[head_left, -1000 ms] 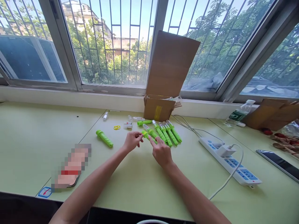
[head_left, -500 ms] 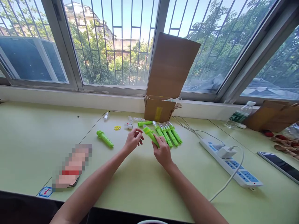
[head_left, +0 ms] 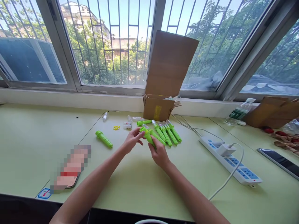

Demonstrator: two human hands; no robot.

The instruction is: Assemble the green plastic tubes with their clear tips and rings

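My right hand (head_left: 160,154) is wrapped round a green plastic handle (head_left: 149,138), a ribbed tube with a wide, open-looking upper end tilted up and left. At that wide end, the thumb and fingers of my left hand (head_left: 132,140) close on the rim. Just behind it lies a similar green handle with a clear tip (head_left: 162,140), partly covered by the held one. Several more clear-tipped green handles (head_left: 171,133) lie side by side to the right. Another green handle (head_left: 104,139) without a clear tip lies alone on the left, and one more (head_left: 147,122) lies near the box.
Small white parts (head_left: 127,125), a yellow ring (head_left: 116,128) and a clear cap (head_left: 105,116) lie behind my hands. An open cardboard box (head_left: 155,109) stands by the window. On the right are a power strip (head_left: 231,160) with cables, a bottle (head_left: 240,112) and a phone (head_left: 279,161).
The held handle has shifted slightly left and down, uncovering the clear-tipped one behind it. My left fingers have moved from beside the handle onto its wide end.
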